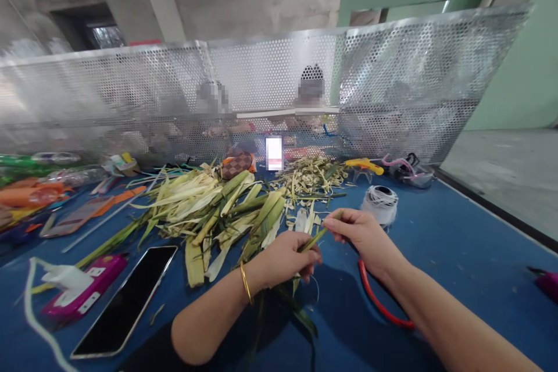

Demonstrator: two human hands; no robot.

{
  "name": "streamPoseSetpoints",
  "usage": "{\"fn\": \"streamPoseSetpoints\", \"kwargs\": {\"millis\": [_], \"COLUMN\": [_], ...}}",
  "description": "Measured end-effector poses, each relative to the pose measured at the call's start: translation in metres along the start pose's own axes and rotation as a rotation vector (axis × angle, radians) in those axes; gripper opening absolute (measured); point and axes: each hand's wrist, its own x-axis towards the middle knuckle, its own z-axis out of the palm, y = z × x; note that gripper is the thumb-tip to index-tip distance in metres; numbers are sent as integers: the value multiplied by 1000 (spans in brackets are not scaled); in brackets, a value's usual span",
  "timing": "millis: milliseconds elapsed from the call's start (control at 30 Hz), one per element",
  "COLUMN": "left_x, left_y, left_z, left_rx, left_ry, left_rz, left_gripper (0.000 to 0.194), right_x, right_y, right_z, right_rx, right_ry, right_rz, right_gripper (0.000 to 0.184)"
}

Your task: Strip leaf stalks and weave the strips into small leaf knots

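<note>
Between my two hands runs a narrow green strip of corn husk [319, 236]. My left hand [293, 253], with a gold bangle at the wrist, is closed around its lower part. Fingertips of my right hand [355, 231] pinch its upper end. Longer dark green leaves [300, 314] hang below my left hand. A large pile of corn husks [192, 200] lies just beyond and to the left. Behind my right hand stands a spool of white thread [380, 204]. A red curved cord or handle [379, 299] lies partly under my right forearm.
A black phone [126, 302] and a purple power strip [85, 290] with a white plug lie at the left. Dried scraps [314, 177] and a yellow tool [365, 165] lie farther back. A perforated metal screen [270, 70] borders the blue table [471, 279]; people sit behind it.
</note>
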Motion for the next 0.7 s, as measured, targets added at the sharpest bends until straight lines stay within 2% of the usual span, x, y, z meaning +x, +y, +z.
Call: {"fn": "streamPoseSetpoints", "kwargs": {"millis": [167, 267, 400, 467, 533, 633, 700], "left_x": [4, 5, 4, 3, 3, 4, 5], "left_y": [7, 9, 7, 5, 2, -3, -5], "left_z": [6, 7, 1, -4, -9, -12, -12], "left_rx": [-341, -450, -492, -500, -490, -451, -432], "left_ry": [-26, -45, -77, -46, -2, 41, 70], "left_rz": [-68, -159, -196, -174, -155, -140, -148], "left_gripper": [15, 11, 13, 18, 24, 30, 30], "right_x": [-4, -5, -7, -8, -8, -7, -5], "right_y": [8, 14, 16, 16, 16, 18, 20], "right_z": [9, 12, 17, 19, 19, 17, 15], "right_rx": [100, 148, 179, 227, 235, 156, 90], "right_ry": [-153, -173, -149, -160, -229, -403, -432], "right_rz": [70, 132, 103, 73, 133, 261, 274], "right_gripper": [27, 29, 32, 35, 38, 44, 46]}}
